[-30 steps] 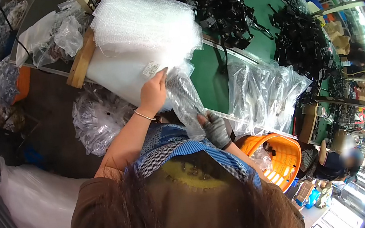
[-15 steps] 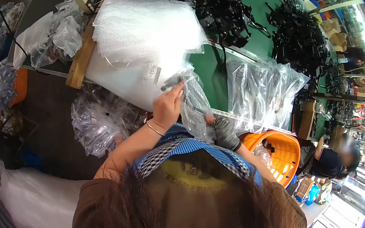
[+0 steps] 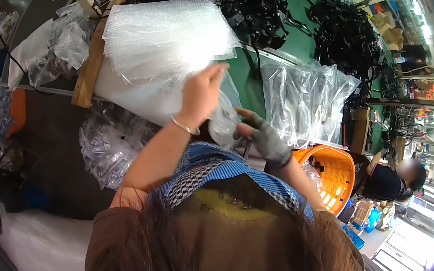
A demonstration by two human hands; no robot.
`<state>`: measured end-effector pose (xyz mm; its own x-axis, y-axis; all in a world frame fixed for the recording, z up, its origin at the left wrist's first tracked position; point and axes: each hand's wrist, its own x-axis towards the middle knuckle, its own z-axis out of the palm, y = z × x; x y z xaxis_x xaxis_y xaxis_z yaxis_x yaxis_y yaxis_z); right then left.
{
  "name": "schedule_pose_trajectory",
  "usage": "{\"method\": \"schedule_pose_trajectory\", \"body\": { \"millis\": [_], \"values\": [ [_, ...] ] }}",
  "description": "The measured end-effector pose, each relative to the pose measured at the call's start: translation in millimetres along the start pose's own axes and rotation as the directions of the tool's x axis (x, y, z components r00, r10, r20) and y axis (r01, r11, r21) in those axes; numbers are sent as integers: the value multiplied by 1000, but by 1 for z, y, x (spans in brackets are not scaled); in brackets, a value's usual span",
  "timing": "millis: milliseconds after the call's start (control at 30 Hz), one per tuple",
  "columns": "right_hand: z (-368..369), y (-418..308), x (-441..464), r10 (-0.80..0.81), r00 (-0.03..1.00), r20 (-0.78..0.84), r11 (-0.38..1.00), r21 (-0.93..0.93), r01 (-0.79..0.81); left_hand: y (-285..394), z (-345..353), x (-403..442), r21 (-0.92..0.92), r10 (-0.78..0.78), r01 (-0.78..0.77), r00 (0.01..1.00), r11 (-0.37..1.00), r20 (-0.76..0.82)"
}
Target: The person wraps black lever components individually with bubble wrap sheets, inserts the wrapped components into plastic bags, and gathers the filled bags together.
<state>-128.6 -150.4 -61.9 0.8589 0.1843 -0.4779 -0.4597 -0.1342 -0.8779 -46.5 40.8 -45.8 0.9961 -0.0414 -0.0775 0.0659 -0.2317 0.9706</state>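
Observation:
A clear plastic bag [image 3: 222, 124] with something inside hangs between my hands at the table's front edge. My left hand [image 3: 202, 95], bare with a bracelet at the wrist, is closed on its upper part. Beside its lower part is my right hand [image 3: 261, 136] in a grey glove, thumb and fingers curled at the plastic; the fingers are apart. Behind my left hand lies a stack of bubble-wrap sheets [image 3: 161, 36] on white plastic [image 3: 131, 94]. To the right, filled clear bags [image 3: 305, 100] lie in a row on the green table [image 3: 246, 80].
Black parts [image 3: 250, 9] are heaped at the back, with another black pile [image 3: 349, 43] farther right. An orange basket [image 3: 335, 175] stands at my right. Bundled plastic bags [image 3: 113, 148] hang left of me. A wooden bar [image 3: 88, 70] edges the table. A person [image 3: 388, 182] is at far right.
My left hand has moved right and up along the bag, which is now bunched smaller. My gloved right hand has shifted right and loosened its fingers. The view has shifted slightly.

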Motion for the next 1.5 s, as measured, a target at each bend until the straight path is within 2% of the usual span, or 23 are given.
{"method": "schedule_pose_trajectory", "body": {
  "millis": [33, 133, 233, 267, 333, 400, 467, 533, 633, 733, 800, 833, 900, 1000, 1067, 1100, 1167, 1200, 1233, 1267, 1333, 1433, 1500],
  "values": [
    [0, -39, -21, -12, 1000, 5, 997, 80, 12, 6, -8, 10, -25, -42, 42, 999, 999, 6],
    [-38, -39, -33, -256, 953, -163, 823, 481, 303, 69, -5, -14, -119, 449, -439, 890, 891, 81],
    [-66, -15, -16, -121, 869, -479, 857, 392, 335, 94, -14, -6, 21, 51, -62, 934, 998, 353],
    [-79, 14, -4, 9, 847, -532, 902, 369, 222, 58, 4, 14, -95, 150, -133, 969, 987, 197],
    [-76, 22, -18, 187, 979, -80, 579, 814, -44, 102, 4, -17, -157, 467, -440, 840, 884, 278],
    [-50, -5, -27, 262, 957, 121, 611, 747, -262, 118, 20, -33, -190, 525, -490, 773, 851, 356],
    [-25, 3, -31, 213, 960, 184, 701, 656, -281, 117, 36, -37, -136, 322, -309, 695, 941, 643],
    [-17, 8, -38, 179, 963, 202, 806, 531, -261, 94, 71, -65, -186, 413, -507, 382, 842, 826],
    [-36, 27, -26, 159, 980, 116, 968, 176, -178, 85, 85, -54, -180, 270, -467, 134, 866, 954],
    [-88, 53, -5, 6, 990, -139, 968, -246, -40, 95, 53, -28, -227, 315, -329, 246, 917, 917],
    [-128, 70, 8, -226, 920, -319, 860, -510, 35, 73, 40, -5, -113, 401, -439, 649, 891, 646],
    [-146, 76, 16, -325, 863, -387, 790, -613, 22, 59, 34, 12, 168, 358, -465, 825, 869, 438],
    [-170, 67, 30, -68, 803, -592, 671, -622, -403, 15, 15, 56, 614, 407, -386, 906, 689, 113],
    [-189, 86, 46, 78, 725, -685, 607, -544, -579, -4, -9, 97, 850, 311, -208, 949, 484, 55],
    [-201, 134, 49, -240, 598, -765, 807, -499, -314, -20, -5, 103, 932, 181, -161, 978, 325, 106],
    [-197, 127, 52, -107, 499, -860, 580, -461, -671, -37, -7, 105, 948, 168, -209, 971, 238, 172],
    [-199, 106, 38, -104, 513, -852, 790, -384, -478, -69, -12, 108, 955, 221, -297, 932, 5, 288],
    [-212, 100, 21, -274, 585, -763, 962, -214, 170, -80, -18, 109, 937, 233, -331, 908, -112, 349],
    [-217, 74, 12, -74, 631, -772, 942, -262, -211, -86, -27, 114, 920, 257, -368, 884, -134, 391],
    [-223, 73, 16, -218, 607, -764, 882, -420, -212, -90, -42, 125, 902, 239, -408, 870, -141, 431],
    [-242, 83, 31, -91, 643, -760, 767, -466, -442, -93, -77, 147, 858, 190, -493, 837, -146, 513],
    [-265, 101, 57, 128, 753, -645, 282, -704, -651, -89, -108, 155, 784, 217, -593, 753, -183, 621],
    [-259, 91, 36, -45, 747, -664, 304, -721, -623, -78, -102, 146, 821, 235, -559, 788, -116, 569]
  ]
}}
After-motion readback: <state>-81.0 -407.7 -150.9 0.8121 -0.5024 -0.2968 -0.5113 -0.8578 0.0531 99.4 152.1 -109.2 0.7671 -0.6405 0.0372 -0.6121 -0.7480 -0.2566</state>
